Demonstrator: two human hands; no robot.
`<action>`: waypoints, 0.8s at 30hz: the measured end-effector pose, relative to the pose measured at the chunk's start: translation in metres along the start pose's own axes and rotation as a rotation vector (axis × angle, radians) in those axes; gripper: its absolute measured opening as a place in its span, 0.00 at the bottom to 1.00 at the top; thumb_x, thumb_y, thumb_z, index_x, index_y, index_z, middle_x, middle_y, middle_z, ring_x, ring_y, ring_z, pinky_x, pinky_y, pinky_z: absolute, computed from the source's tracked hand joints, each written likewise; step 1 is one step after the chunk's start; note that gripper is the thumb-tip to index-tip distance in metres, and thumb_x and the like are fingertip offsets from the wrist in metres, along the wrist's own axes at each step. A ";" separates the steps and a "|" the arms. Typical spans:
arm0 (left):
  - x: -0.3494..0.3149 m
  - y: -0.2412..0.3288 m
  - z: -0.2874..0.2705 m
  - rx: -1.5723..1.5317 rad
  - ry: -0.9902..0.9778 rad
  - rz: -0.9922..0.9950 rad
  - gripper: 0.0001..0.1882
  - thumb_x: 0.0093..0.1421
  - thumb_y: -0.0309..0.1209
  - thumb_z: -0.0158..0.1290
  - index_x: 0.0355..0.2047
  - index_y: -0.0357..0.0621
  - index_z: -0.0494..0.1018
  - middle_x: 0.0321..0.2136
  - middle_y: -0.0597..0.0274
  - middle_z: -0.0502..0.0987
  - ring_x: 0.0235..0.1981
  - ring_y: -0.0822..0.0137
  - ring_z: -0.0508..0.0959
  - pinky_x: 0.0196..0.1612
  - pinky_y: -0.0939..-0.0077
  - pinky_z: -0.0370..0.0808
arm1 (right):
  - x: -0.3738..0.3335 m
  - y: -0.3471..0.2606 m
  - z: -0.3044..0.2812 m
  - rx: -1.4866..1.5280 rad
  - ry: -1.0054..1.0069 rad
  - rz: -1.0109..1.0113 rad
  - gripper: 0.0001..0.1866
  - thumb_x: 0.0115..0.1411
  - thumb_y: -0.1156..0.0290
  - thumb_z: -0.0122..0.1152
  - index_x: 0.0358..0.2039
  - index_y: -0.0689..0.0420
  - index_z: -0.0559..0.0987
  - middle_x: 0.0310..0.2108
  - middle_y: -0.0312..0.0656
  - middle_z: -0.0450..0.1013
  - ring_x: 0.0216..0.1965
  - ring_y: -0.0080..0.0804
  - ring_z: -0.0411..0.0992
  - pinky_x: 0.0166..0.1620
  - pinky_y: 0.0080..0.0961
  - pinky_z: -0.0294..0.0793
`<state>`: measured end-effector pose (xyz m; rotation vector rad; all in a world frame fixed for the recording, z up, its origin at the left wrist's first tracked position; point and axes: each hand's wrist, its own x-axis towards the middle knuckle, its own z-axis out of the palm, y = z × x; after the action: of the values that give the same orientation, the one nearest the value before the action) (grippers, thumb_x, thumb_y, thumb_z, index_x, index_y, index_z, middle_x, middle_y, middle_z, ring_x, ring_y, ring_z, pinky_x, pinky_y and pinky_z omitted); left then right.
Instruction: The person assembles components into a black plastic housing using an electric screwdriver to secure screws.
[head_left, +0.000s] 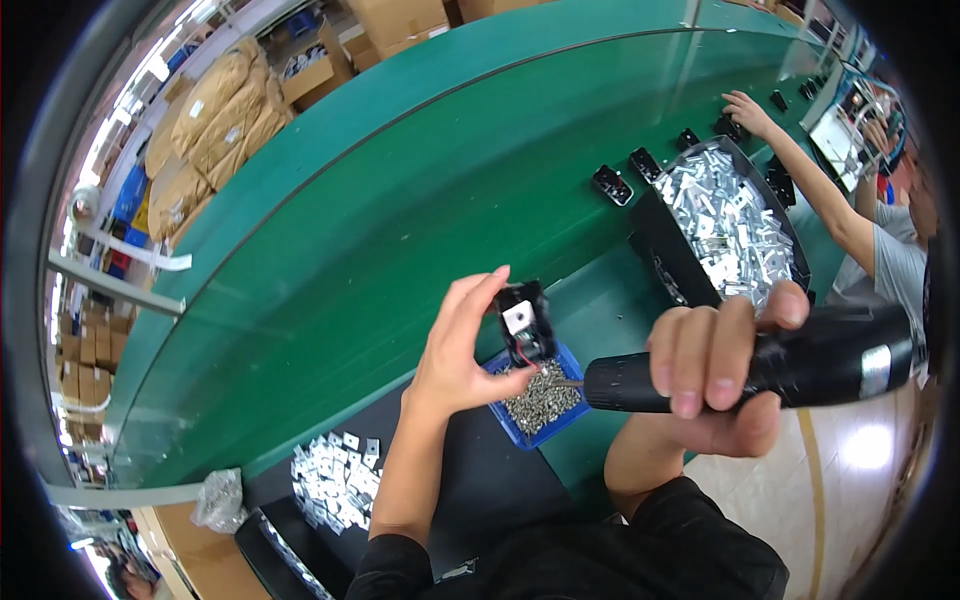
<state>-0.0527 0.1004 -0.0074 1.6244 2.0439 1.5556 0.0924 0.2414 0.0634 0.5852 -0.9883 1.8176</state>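
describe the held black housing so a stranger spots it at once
From the long green surface, look to the blue tray of screws. At its upper edge in view, the left hand grips the black housing; unlike black parts lying by the bin, it's lifted.

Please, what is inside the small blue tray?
The blue tray holds many small metal pieces, apparently screws. They hide the tray's floor; the left hand and black housing cover part of its far side.

A factory: green conveyor (400,225), power screwdriver (820,355), stacked cartons (400,20).
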 end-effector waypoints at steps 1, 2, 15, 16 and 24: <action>-0.008 -0.001 0.004 -0.130 0.027 0.009 0.49 0.31 0.27 0.67 0.58 0.38 0.61 0.48 0.49 0.66 0.46 0.56 0.72 0.49 0.68 0.72 | -0.002 0.001 0.006 0.014 0.033 -0.012 0.26 0.58 0.65 0.59 0.53 0.54 0.59 0.25 0.31 0.66 0.22 0.20 0.67 0.30 0.19 0.66; -0.011 0.005 0.003 -0.110 0.010 0.030 0.49 0.30 0.27 0.66 0.58 0.37 0.61 0.48 0.49 0.66 0.47 0.56 0.72 0.49 0.68 0.72 | -0.001 0.001 0.009 0.005 0.014 -0.039 0.25 0.58 0.66 0.59 0.53 0.54 0.60 0.25 0.31 0.66 0.22 0.20 0.66 0.30 0.19 0.65; -0.015 0.017 -0.003 -0.100 -0.031 0.156 0.41 0.32 0.27 0.65 0.52 0.35 0.66 0.47 0.48 0.71 0.48 0.53 0.74 0.50 0.66 0.72 | -0.005 0.007 0.019 -0.097 0.052 -0.111 0.23 0.56 0.71 0.59 0.49 0.52 0.60 0.23 0.30 0.64 0.20 0.18 0.64 0.30 0.19 0.64; -0.015 0.018 -0.003 -0.101 -0.031 0.153 0.41 0.32 0.27 0.65 0.52 0.35 0.66 0.47 0.48 0.71 0.48 0.53 0.74 0.50 0.66 0.72 | -0.006 0.007 0.018 -0.097 0.053 -0.107 0.23 0.56 0.71 0.59 0.49 0.52 0.60 0.23 0.30 0.64 0.20 0.18 0.64 0.30 0.19 0.64; -0.012 0.020 -0.005 -0.076 -0.047 0.190 0.40 0.34 0.28 0.66 0.52 0.35 0.66 0.46 0.48 0.72 0.46 0.53 0.74 0.48 0.66 0.73 | -0.005 0.006 0.018 -0.120 0.028 -0.068 0.23 0.56 0.71 0.58 0.49 0.51 0.59 0.23 0.30 0.64 0.21 0.19 0.65 0.31 0.20 0.64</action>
<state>-0.0374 0.0862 0.0035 1.8544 1.8296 1.6137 0.0888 0.2228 0.0673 0.5118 -1.0389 1.6898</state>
